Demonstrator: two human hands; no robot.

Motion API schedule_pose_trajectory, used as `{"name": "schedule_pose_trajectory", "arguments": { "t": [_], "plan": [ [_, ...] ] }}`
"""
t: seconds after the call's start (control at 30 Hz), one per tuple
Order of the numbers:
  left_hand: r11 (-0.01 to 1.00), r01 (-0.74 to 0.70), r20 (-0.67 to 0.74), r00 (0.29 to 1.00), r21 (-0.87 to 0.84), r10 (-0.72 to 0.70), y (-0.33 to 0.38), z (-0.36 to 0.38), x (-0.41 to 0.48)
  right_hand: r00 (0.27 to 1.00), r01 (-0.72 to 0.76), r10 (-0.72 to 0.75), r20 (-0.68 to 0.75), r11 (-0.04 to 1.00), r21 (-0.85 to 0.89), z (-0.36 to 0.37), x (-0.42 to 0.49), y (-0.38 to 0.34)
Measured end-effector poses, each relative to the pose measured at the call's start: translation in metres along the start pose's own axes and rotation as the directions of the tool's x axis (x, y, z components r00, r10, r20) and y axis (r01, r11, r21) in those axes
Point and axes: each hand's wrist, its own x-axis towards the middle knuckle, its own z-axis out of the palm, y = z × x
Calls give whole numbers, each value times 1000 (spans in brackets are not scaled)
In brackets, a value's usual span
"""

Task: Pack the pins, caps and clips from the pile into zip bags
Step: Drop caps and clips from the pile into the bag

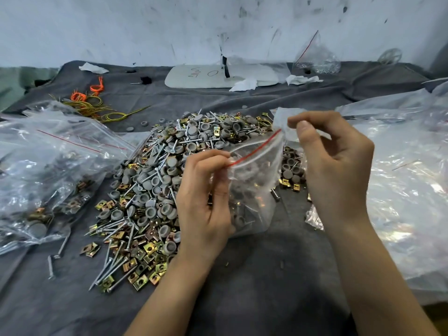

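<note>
A big pile (pixel 155 180) of grey caps, silver pins and brass clips lies on the dark cloth in the middle. In front of it I hold a small clear zip bag (pixel 252 190) with a red zip line; some caps and clips show inside it. My left hand (pixel 206 202) pinches the bag's top edge at its left end. My right hand (pixel 334 166) pinches the top edge at its right corner. The bag's mouth runs slanted between the two hands.
Filled zip bags (pixel 48 170) lie heaped at the left. A large crumpled plastic sheet (pixel 407 180) covers the right side. Orange and yellow wire ties (pixel 94 100), a white board (pixel 218 76), paper scraps and another clear bag (pixel 317 57) lie at the back by the wall.
</note>
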Motion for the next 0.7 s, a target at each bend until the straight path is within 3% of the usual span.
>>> {"name": "schedule_pose_trajectory", "arguments": {
  "t": [0.07,0.13,0.23,0.4,0.7],
  "plan": [
    [1000,10,-88,996,20,-8,-2,-2,2,995,-101,101,2,991,-85,3,1,17],
    [999,7,-179,984,50,2,-4,-6,3,960,-214,249,127,946,-243,8,-1,36],
    [999,51,-262,964,2,-49,-4,-12,5,896,-219,356,266,874,-433,16,-6,53],
    [998,66,-279,958,-7,-65,-3,-13,6,880,-89,317,355,843,-531,31,-12,54],
    [998,63,-268,962,32,-52,-4,-14,4,907,108,198,372,744,-659,36,-18,58]
  ]
}}
